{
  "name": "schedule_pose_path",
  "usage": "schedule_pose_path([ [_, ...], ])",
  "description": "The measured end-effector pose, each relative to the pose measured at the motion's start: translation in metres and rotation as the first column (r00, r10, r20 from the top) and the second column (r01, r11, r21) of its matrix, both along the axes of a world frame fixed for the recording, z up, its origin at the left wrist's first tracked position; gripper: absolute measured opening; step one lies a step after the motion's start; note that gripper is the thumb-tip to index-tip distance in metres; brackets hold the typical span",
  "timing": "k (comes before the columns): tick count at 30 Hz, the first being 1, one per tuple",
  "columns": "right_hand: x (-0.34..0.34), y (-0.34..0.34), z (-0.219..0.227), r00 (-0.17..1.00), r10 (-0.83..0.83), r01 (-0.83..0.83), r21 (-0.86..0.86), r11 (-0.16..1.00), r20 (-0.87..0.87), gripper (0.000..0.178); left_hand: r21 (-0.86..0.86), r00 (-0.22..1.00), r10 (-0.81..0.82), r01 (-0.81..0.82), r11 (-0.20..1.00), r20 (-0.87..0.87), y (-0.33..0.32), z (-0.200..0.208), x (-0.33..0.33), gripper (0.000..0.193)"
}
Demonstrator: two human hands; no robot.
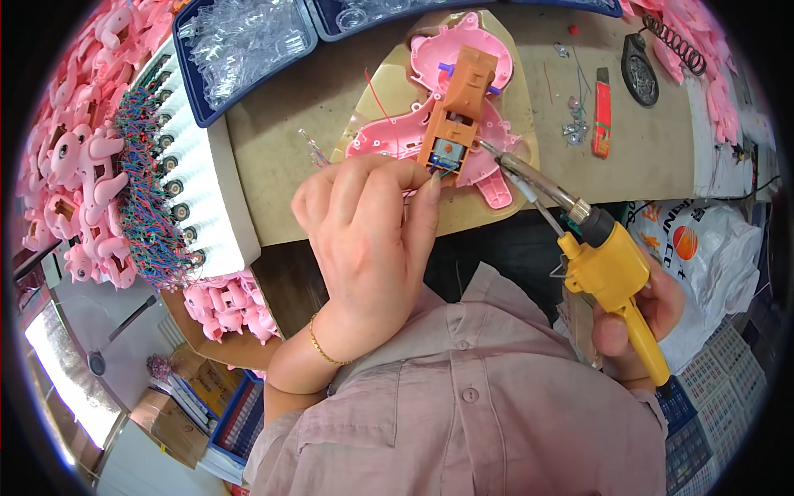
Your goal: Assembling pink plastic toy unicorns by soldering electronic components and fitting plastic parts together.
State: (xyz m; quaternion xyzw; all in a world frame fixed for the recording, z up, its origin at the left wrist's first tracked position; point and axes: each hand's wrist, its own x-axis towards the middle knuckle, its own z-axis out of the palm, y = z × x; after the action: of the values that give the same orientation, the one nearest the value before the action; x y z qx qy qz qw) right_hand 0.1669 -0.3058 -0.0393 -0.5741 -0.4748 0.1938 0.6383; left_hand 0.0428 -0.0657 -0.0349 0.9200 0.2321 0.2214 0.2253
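A pink plastic toy shell half lies opened upward on a beige holder. An orange plastic gearbox sits across the shell, with a small motor and dark blue wires at its near end. My left hand is closed there, thumb and forefinger pinching thin wires beside the motor; its other fingers curl over and hide part of the shell. My right hand grips a yellow soldering gun by its handle. The gun's hot tip reaches the gearbox's right edge, close to the motor.
Blue bins of clear plastic parts stand at the back. On the left are a white rack with wired round parts and heaped pink toys. A red-handled cutter, solder scraps and a black coiled-cord tool lie right.
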Motion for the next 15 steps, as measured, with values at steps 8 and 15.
schedule_pose_path([
  [8, 0.003, -0.007, 0.005, 0.846, -0.531, 0.524, -0.113, 0.844, -0.047, 0.061, -0.401, 0.764, 0.097, 0.223, 0.889, 0.639, 0.015, 0.005, -0.008, 0.031],
  [15, 0.041, -0.014, 0.005, 0.662, -0.702, 0.713, -0.069, 0.698, -0.263, 0.048, -0.855, 0.939, 0.196, 0.153, 0.496, 0.282, 0.024, 0.049, 0.009, 0.022],
])
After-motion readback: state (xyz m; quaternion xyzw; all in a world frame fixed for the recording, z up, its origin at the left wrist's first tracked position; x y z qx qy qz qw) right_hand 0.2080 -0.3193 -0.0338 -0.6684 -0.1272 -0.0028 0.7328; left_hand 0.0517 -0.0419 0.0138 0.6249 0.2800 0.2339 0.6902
